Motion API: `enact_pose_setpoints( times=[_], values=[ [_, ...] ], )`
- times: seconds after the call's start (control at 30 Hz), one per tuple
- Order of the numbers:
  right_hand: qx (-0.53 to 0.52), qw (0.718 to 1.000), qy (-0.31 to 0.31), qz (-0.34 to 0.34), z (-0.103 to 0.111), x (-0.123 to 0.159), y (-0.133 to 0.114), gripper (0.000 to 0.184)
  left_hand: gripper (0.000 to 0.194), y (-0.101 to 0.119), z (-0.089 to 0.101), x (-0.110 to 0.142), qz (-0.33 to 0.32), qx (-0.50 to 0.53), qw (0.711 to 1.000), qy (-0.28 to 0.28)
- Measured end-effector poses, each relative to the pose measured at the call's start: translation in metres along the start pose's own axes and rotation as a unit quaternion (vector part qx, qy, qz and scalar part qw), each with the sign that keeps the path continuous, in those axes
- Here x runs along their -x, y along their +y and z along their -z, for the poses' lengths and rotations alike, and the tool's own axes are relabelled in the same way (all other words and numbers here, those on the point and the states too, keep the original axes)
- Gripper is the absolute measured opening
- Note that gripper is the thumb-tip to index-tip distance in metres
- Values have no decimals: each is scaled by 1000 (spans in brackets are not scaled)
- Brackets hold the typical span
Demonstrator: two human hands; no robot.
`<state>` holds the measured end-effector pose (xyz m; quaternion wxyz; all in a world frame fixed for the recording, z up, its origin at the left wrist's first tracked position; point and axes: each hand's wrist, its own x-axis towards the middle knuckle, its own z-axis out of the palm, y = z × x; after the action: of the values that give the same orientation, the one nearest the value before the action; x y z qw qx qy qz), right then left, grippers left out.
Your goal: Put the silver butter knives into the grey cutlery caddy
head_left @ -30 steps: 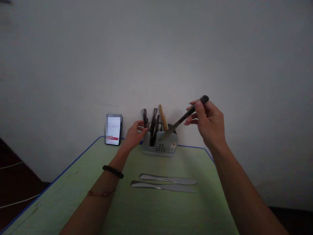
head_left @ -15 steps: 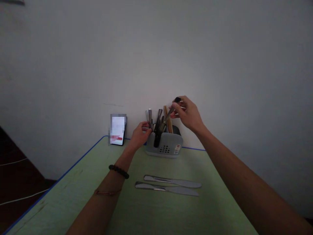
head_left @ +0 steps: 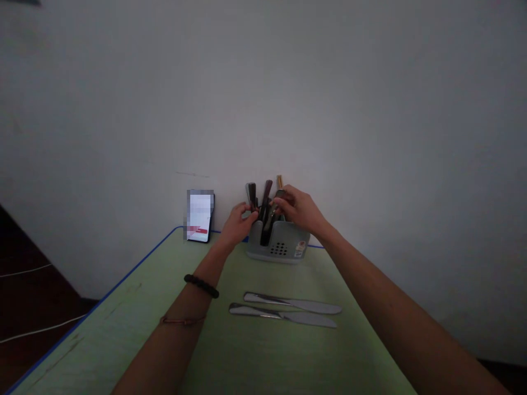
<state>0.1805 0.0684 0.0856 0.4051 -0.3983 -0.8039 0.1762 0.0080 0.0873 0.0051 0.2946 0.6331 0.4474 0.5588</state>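
Note:
A grey cutlery holder with round holes and a sticker stands against the wall. My left hand grips its upper left edge, thumb in front and fingers behind, close beside some metal handles. Pinched in my right hand is a slanting piece of metal cutlery, its lower part inside the holder. Its kind cannot be made out. Behind my right fingers the tops of wooden chopsticks show. A dark handle rises between both hands. Two table knives, a rear one and a front one, lie flat before the holder.
A phone with a lit screen leans on the wall at the left. The pale green table has a blue edge and meets the white wall at the back. White cables show beyond the table's left side.
My right hand has come down and to the left, lowering the piece of metal cutlery into the holder. My left hand stays at the holder's left edge. Both knives lie as before.

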Motion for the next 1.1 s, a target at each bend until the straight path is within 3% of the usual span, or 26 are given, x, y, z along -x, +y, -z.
enact_pose_setpoints(
  times=[0.17,0.37,0.57,0.73,0.93,1.1],
  values=[
    [7,999,28,13,5,3,-4,7,25,0,-3,1,36,87,995,-15],
    [-16,998,53,-5,2,13,9,15,33,6,-3,3,50,128,990,-27],
    [114,992,56,4,2,17,12,17,36,15,-1,4,80,112,990,-19],
    [123,991,52,10,4,15,9,16,39,10,1,3,64,102,993,-18],
    [118,985,122,30,2,6,1,16,38,10,2,3,55,96,994,-10],
    [109,989,99,26,-6,12,7,13,41,14,4,3,37,91,995,0]
  ],
)
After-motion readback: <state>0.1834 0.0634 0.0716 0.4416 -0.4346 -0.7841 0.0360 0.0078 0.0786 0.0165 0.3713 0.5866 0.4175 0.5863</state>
